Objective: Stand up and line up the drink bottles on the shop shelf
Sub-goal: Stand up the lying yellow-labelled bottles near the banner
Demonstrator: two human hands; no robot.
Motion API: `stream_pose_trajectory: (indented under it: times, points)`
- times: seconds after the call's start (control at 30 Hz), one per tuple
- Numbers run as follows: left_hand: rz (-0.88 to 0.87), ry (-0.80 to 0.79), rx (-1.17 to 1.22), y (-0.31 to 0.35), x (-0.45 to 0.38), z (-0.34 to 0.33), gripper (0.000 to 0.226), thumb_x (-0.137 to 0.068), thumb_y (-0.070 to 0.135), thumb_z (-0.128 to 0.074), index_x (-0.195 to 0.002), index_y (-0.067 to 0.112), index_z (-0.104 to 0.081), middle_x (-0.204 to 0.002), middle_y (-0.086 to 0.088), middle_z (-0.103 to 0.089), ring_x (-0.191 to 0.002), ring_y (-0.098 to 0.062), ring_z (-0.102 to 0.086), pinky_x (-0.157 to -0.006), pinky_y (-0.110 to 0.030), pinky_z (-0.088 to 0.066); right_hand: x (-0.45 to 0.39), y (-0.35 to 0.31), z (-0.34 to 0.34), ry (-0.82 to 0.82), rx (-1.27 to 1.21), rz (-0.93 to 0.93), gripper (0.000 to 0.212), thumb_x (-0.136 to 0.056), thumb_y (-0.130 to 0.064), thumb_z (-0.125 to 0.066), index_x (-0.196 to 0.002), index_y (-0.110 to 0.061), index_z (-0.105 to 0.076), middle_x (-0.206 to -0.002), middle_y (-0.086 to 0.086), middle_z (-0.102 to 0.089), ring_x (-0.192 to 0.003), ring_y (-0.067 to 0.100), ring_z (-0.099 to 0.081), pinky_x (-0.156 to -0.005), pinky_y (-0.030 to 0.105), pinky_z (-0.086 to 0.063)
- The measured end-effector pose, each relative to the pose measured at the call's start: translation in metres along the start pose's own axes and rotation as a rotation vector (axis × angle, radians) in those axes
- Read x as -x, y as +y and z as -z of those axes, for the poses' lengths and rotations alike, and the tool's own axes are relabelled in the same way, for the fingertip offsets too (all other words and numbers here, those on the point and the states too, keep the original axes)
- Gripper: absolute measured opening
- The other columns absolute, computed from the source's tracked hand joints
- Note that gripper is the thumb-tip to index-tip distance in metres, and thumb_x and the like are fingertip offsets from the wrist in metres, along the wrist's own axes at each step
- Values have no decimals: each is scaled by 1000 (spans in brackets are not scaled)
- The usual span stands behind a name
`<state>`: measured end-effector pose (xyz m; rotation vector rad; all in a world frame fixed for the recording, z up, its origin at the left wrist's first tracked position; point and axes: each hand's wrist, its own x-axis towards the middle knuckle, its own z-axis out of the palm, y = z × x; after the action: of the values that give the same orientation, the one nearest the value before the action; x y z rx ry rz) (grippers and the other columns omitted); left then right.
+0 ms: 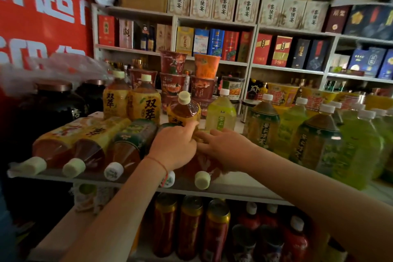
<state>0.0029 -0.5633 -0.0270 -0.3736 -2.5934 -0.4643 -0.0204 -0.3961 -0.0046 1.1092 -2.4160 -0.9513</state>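
1. Left hand point(173, 147) and right hand point(223, 147) both grasp a tilted amber bottle point(184, 112), label "双…".
2. Left of it stand two bottles point(146, 102) labelled "双萃"; others lie capped-end forward on the shelf point(234, 185).

We see five bottles lying on their sides along the shelf point(244, 187), caps toward us: two yellow-labelled tea bottles point(70, 142) at the left, a green-labelled one point(131, 142) beside them, then two more partly hidden; a yellow-labelled bottle point(184, 110) leans tilted behind; green-labelled bottles point(263, 125) stand upright in rows at right.
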Motion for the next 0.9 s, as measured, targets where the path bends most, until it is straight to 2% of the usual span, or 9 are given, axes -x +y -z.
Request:
stream_pose_trajectory:
  times: [0.13,0.4,0.5,0.57,0.6,0.67,0.73,0.8,0.9]
  points:
    - [11,0,-7,1,2,2,44,-100,20,-39,-143,25,-45,-107,-7,-70,-99,-28,-61,-81,-36,-45,-2,2,0,14,16,29,121,-70,-38,-87,-157,-29,-4,-162,9,-16,-131,30,-41,-98,42,-45]
    - [13,-17,-78,15,3,0,37,-103,33,-37,-137,30,-52,-117,-3,-69,-108,-25,-61,-90,-35,-43,24,15,-26,178,-184,-5,121,-64,-46,-87,-156,-21,-12,-159,2,-31,-143,23,-33,-116,42,-34]
    - [26,-63,147,30,-1,1,38,-105,34,-37,-142,32,-47,-116,-3,-66,-105,-22,-60,-87,-34,-45,40,19,-39,293,-243,-62,118,-66,-56,-82,-155,-17,-17,-156,4,-37,-141,24,-36,-118,39,-28]
    - [23,-54,417,45,-6,1,38,-106,35,-38,-144,31,-44,-99,-1,-62,-90,-13,-58,-77,-29,-45,48,23,-44,354,-300,-139,114,-67,-62,-78,-154,-17,-20,-152,3,-42,-140,23,-39,-119,39,-25]
    - [20,-16,529,51,-8,-1,39,-106,37,-37,-144,30,-44,-99,0,-63,-91,-12,-59,-80,-29,-45,52,26,-44,387,-365,-188,112,-66,-64,-78,-152,-18,-23,-149,1,-46,-138,22,-41,-120,39,-23]
    - [48,104,729,59,-18,-9,41,-106,42,-35,-143,27,-47,-123,0,-62,-116,-13,-57,-102,-36,-44,59,36,-45,466,-586,-307,106,-65,-63,-80,-147,-22,-28,-141,-3,-52,-133,19,-47,-119,36,-21]
    - [118,117,901,67,-26,-20,33,-109,41,-30,-128,33,-56,-132,-2,-59,-125,-17,-54,-111,-44,-40,65,49,-50,519,-883,-450,94,-65,-58,-83,-138,-29,-31,-130,-8,-56,-123,17,-54,-114,35,-32]
    - [189,-7,982,78,-33,-33,26,-109,39,-30,-110,41,-56,-127,-2,-61,-122,-22,-58,-109,-53,-44,67,60,-60,570,-1114,-613,88,-67,-55,-83,-133,-31,-31,-124,-7,-58,-111,17,-61,-99,40,-52]
    - [219,-227,929,97,-36,-53,29,-106,21,-43,-128,39,-46,-126,6,-57,-115,-19,-57,-106,-48,-47,68,69,-73,591,-1256,-852,104,-64,-69,-74,-146,-28,-23,-135,2,-55,-112,22,-61,-89,44,-58]
